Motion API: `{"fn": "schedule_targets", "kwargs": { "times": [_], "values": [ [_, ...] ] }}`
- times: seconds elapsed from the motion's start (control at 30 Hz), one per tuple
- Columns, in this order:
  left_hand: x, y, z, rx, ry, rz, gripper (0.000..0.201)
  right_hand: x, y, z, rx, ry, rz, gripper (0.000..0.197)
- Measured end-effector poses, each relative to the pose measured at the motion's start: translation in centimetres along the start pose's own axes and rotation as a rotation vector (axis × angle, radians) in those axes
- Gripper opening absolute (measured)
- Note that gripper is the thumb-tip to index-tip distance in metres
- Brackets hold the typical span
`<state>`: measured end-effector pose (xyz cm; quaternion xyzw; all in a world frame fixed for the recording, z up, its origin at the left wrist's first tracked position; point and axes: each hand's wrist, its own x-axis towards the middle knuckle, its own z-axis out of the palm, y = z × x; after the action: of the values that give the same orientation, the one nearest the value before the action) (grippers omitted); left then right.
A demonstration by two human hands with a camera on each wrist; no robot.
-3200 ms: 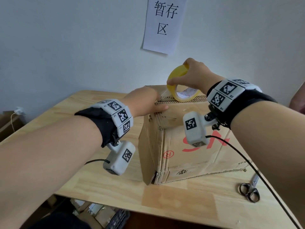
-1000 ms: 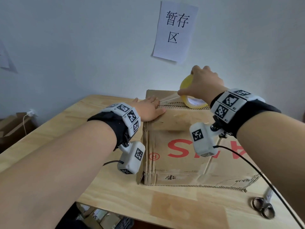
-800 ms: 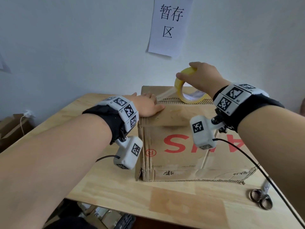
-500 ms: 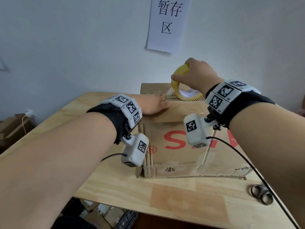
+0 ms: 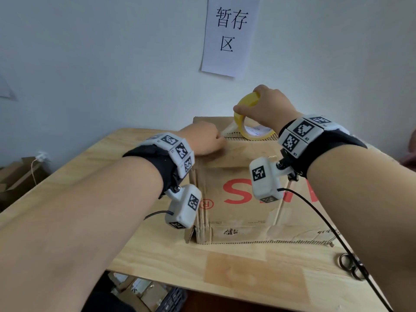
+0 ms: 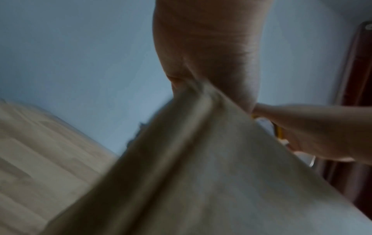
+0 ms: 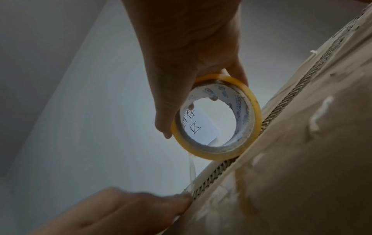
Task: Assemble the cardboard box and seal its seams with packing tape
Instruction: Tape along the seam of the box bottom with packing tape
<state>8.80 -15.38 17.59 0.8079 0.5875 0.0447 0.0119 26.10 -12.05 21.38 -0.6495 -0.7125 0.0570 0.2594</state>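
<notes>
A brown cardboard box (image 5: 236,212) with red lettering stands on the wooden table (image 5: 94,158). My right hand (image 5: 265,109) grips a yellow roll of packing tape (image 5: 242,118) upright on the box top, over the seam between the flaps. In the right wrist view the tape roll (image 7: 251,101) rests on the corrugated seam edge, and a clear strip of tape (image 7: 192,171) runs from it down to my left hand's fingertips (image 7: 181,200). My left hand (image 5: 202,140) presses on the box top at its left end; its finger shape is not clear. The left wrist view is blurred.
Scissors (image 5: 351,266) lie on the table at the front right, beside the box. A paper sign (image 5: 229,34) hangs on the wall behind. Cardboard pieces (image 5: 15,176) sit off the table's left side. Wrist camera cables trail over the box front.
The right hand has tilted and shifted the tape roll slightly along the top seam, drawing out a short strip. The left hand stays pressed at the box top's left end.
</notes>
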Motion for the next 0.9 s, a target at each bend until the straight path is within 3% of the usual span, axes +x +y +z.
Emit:
{"fn": "schedule_targets", "kwargs": {
  "times": [0.27, 0.43, 0.47, 0.53, 0.63, 0.77, 0.9],
  "values": [
    [-0.8, -2.5, -0.1, -0.090, 0.098, -0.030, 0.041, -0.1, 0.3, -0.2, 0.002, 0.008, 0.003, 0.067],
    [-0.5, 0.0, -0.3, 0.087, 0.087, -0.084, 0.045, -0.4, 0.7, -0.3, 0.031, 0.004, -0.038, 0.082],
    [-0.2, 0.6, 0.2, 0.094, 0.045, -0.097, 0.051, -0.5, 0.8, -0.5, 0.040, -0.002, -0.052, 0.087],
    [0.1, 1.4, 1.4, 0.052, -0.052, -0.151, 0.086, -0.7, 1.1, -0.9, 0.080, 0.009, -0.071, 0.088],
    [0.5, 1.1, 2.0, -0.024, -0.107, -0.182, 0.099, -1.3, 2.2, -0.8, 0.307, 0.058, -0.001, 0.081],
    [0.5, 0.8, 1.8, -0.044, -0.130, -0.182, 0.097, -1.9, 3.5, -0.1, 0.626, -0.060, 0.080, 0.078],
    [0.1, 0.3, 1.3, -0.028, -0.137, -0.167, 0.093, -2.0, 2.9, 0.5, 0.809, -0.074, 0.116, 0.076]
  ]
}}
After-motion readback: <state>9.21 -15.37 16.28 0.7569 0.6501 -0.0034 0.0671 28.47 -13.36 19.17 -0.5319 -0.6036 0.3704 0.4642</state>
